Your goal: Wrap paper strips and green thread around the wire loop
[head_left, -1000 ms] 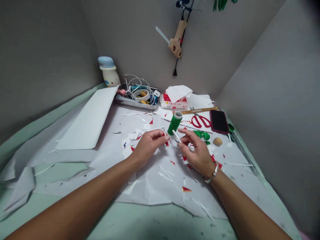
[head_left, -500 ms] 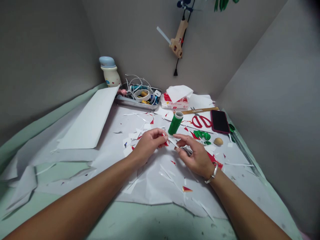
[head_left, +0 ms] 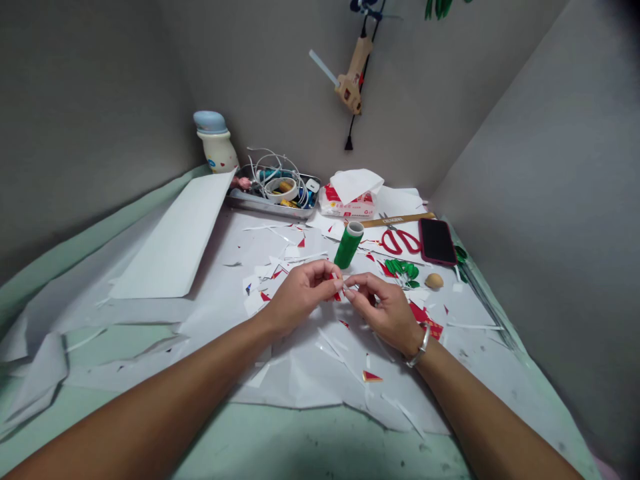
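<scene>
My left hand (head_left: pixel 304 293) is closed in a pinch on a small red-and-white paper piece (head_left: pixel 337 295). Fingertips of my right hand (head_left: pixel 386 310), which has a silver bracelet at the wrist, are pinched together at the right edge of the same piece, so the two hands almost meet. Fingers partly cover the piece, and its full shape is hidden. Just behind the hands a spool of green thread (head_left: pixel 349 249) stands upright. Green leaf-shaped pieces (head_left: pixel 403 272) and a round tan object (head_left: pixel 434 281) lie beyond my right hand.
Red-handled scissors (head_left: pixel 401 241), a wooden ruler (head_left: pixel 395 221) and a phone (head_left: pixel 437 241) lie at the back right. A metal tray (head_left: pixel 273 208) of supplies, a tissue pack (head_left: pixel 347 203) and a white board (head_left: pixel 175 247) stand farther back. A glue gun (head_left: pixel 353 83) hangs on the wall. Paper scraps are scattered about.
My right fingers have closed from a looser, spread pose and come in against my left fingertips. The white strip that showed between the hands is now mostly covered. The view has shifted slightly.
</scene>
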Demonstrator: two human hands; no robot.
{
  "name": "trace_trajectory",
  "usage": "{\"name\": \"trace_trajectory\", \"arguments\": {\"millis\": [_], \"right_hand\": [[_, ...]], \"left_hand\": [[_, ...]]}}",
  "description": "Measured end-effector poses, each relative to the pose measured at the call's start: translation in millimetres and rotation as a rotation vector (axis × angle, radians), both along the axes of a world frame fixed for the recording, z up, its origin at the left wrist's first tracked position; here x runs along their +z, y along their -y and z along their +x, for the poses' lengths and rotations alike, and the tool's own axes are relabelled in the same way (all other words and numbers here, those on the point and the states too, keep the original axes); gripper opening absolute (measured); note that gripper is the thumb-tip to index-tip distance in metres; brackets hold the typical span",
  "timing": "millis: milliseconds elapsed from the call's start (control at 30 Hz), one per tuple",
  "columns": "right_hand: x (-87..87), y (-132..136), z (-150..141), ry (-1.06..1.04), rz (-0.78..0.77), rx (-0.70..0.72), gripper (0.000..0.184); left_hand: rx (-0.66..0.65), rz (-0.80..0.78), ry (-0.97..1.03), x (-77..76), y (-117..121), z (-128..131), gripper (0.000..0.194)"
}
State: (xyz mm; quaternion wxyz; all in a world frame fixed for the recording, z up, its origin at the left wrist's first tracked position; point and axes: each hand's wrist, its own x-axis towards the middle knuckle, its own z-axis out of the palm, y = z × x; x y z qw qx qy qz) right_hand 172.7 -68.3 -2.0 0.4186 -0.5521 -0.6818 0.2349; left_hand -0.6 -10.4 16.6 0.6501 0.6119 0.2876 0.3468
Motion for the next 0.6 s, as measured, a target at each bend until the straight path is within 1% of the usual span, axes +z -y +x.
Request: {"name": "trace_trajectory", "arguments": {"millis": [67, 233, 333, 400, 467, 600], "right_hand": [[-1.6, -0.8, -0.3, -0.003, -0.001, -0.028, 0.017], [-2.1, -2.9, 1.1, -0.023, 0.014, -0.115, 0.016], [-0.5, -2.3, 0.5, -0.038, 0.019, -0.109, 0.014], [0.5, -1.2, -1.7, -0.041, 0.013, -0.092, 0.015], [1.5, -0.1, -5.0, -0.044, 0.013, -0.076, 0.015], [3.7, 0.4, -12.1, -0.053, 0.022, -0.052, 0.013]], "left_hand": [[0.018, 0.003, 0.001, -0.9, 0.2, 0.8, 0.012], [0.241, 0.037, -0.077, -1.8, -2.5, 1.5, 0.016], [0.340, 0.048, -0.076, -1.7, -4.9, 0.2, 0.018], [0.372, 0.059, -0.087, -1.7, -5.4, -0.9, 0.021], [0.374, 0.094, -0.108, -1.6, -4.4, -1.3, 0.023], [0.351, 0.230, -0.137, -1.5, 0.8, 0.4, 0.021]]}}
